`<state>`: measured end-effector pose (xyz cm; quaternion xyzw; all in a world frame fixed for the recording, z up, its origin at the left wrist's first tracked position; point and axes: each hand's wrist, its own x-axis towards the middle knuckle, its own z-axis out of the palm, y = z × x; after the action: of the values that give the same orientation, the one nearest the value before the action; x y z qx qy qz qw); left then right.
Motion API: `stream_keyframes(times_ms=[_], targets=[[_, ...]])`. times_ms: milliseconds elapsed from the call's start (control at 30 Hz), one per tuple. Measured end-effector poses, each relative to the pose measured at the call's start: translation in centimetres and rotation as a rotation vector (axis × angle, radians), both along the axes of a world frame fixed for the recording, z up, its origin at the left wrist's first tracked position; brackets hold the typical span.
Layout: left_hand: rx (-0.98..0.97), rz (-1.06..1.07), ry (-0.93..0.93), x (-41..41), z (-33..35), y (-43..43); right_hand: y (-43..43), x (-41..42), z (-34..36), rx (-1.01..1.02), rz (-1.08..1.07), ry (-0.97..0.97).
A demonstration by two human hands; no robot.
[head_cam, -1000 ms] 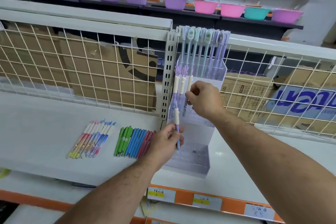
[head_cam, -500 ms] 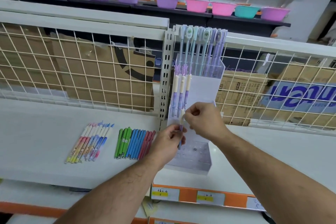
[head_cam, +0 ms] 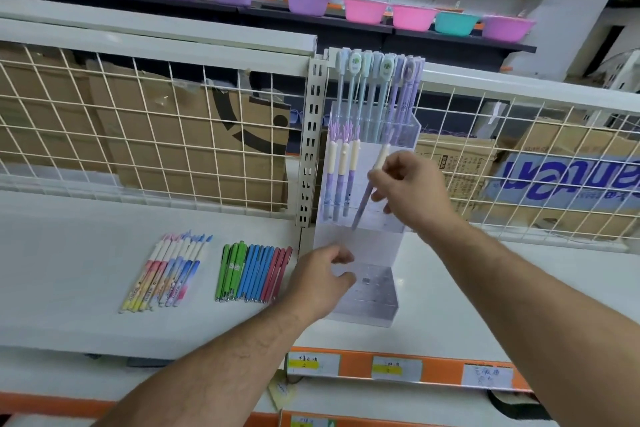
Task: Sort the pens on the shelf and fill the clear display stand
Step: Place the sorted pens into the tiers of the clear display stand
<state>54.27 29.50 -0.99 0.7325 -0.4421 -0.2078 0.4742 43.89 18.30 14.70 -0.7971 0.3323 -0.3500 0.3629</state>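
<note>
The right hand [head_cam: 408, 191] pinches a thin purple and cream pen [head_cam: 363, 208] between the thumb and the first fingers. The other fingers are curled in. The pen is tilted, with its tip pointing down and to the left. The tip is at the middle step of the tall clear plastic display stand [head_cam: 367, 302]. I cannot tell if the tip is in a hole.

The left hand [head_cam: 318, 281] is lower down, in front of the bottom step of the stand. Its fingers are loosely bent and there is nothing in it.

The stand sits on the flat white shelf [head_cam: 69, 253], against the grey metal post [head_cam: 310, 156]. Three purple and cream pens [head_cam: 341, 177] stand up straight in a row on the left side of the middle step, close together. The pen in the right hand is just to the right of them. A row of long pale blue, green and purple pens [head_cam: 375, 87] stands in the top step at the back.

Two bunches of pens lie flat on the shelf, left of the stand. The near bunch is green, blue and red pens [head_cam: 252, 274]. The far bunch is pink, yellow and blue pens [head_cam: 166, 270]. The two bunches are apart.

Behind the shelf is a white wire fence [head_cam: 138, 135].
</note>
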Motion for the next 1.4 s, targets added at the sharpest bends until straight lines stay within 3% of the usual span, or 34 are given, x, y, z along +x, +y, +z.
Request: stream_keyframes(times_ms=[200, 800, 1233, 1400], targets=[[0.095, 0.023, -0.024, 0.8, -1.0, 0.8, -0.4, 1.1, 1.8, -0.001, -0.067, -0.11], [0.138, 0.014, 0.029, 1.1, -0.6, 1.0, -0.3, 3.2, -0.6, -0.18, -0.049, 0.182], [0.123, 0.0, 0.028, 1.1, -0.7, 1.0, -0.4, 2.4, -3.1, -0.072, -0.045, 0.153], [0.122, 0.013, 0.022, 0.9, -0.8, 1.1, 0.0, 1.3, -5.4, -0.185, -0.03, 0.145]])
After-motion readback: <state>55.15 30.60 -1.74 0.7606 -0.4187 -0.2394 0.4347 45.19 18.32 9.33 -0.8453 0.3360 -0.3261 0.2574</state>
